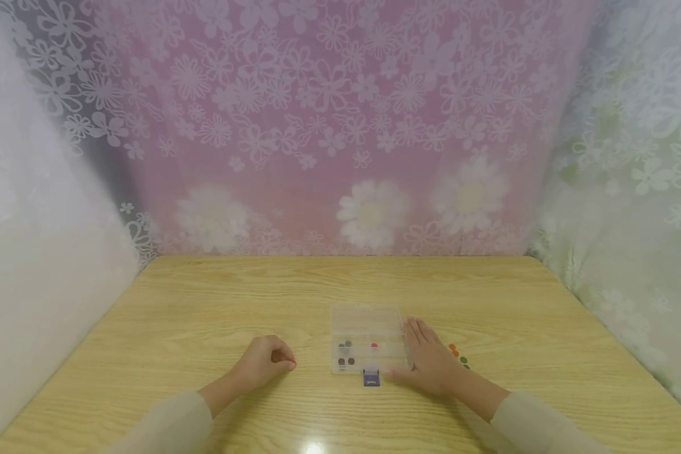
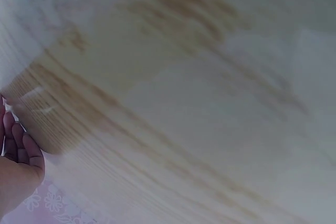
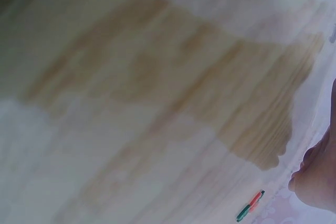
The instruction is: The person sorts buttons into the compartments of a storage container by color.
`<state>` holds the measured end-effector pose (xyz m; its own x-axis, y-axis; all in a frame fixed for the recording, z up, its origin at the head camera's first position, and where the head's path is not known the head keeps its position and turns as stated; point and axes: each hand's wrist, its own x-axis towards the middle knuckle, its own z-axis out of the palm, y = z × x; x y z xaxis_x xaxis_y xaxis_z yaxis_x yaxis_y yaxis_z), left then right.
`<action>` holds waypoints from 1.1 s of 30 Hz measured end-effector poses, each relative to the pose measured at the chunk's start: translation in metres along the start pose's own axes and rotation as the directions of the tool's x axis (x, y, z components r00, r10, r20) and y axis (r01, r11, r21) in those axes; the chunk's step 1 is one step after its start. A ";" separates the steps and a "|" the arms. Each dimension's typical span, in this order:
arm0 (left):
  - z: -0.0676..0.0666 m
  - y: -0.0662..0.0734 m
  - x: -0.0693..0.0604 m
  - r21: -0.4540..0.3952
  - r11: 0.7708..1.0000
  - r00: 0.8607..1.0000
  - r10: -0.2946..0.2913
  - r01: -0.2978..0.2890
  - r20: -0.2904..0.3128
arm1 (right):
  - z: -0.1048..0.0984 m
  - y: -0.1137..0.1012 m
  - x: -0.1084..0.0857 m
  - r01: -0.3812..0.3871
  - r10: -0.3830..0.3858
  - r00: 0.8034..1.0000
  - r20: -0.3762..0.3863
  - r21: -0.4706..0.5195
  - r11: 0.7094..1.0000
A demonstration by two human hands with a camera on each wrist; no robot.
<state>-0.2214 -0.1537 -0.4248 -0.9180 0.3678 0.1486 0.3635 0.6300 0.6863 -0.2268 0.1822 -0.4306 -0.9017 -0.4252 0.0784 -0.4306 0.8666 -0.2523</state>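
A clear plastic compartment box stands on the table, a dark blue tab at its front. Several small dark round pieces lie in its left compartments, and one red round piece sits near the middle. Left of the box, my left hand pinches a small red piece between thumb and fingertips; most of that piece is hidden. My right hand rests along the box's right side, its fingers straight and its thumb near the front edge.
Orange round pieces and green round pieces lie on the wooden table just right of my right hand. A floral curtain hangs behind the table, with pale sheets at both sides.
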 end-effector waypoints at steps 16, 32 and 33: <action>0.000 0.002 0.001 -0.008 1.000 1.000 -0.004 0.004 -0.019 | -0.001 -0.001 0.000 -0.017 0.017 1.000 0.021 -0.015 1.000; 0.003 0.005 0.010 -0.065 0.996 0.998 0.067 -0.068 -0.020 | -0.002 -0.002 0.000 -0.006 0.006 1.000 0.006 -0.017 1.000; 0.004 0.006 0.011 -0.068 0.996 0.998 0.061 -0.062 -0.021 | -0.002 -0.002 0.000 -0.006 0.006 1.000 0.007 -0.018 1.000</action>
<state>-0.2288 -0.1431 -0.4222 -0.8972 0.3908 0.2056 0.4086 0.5581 0.7222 -0.2262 0.1812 -0.4283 -0.9041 -0.4215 0.0705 -0.4257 0.8736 -0.2358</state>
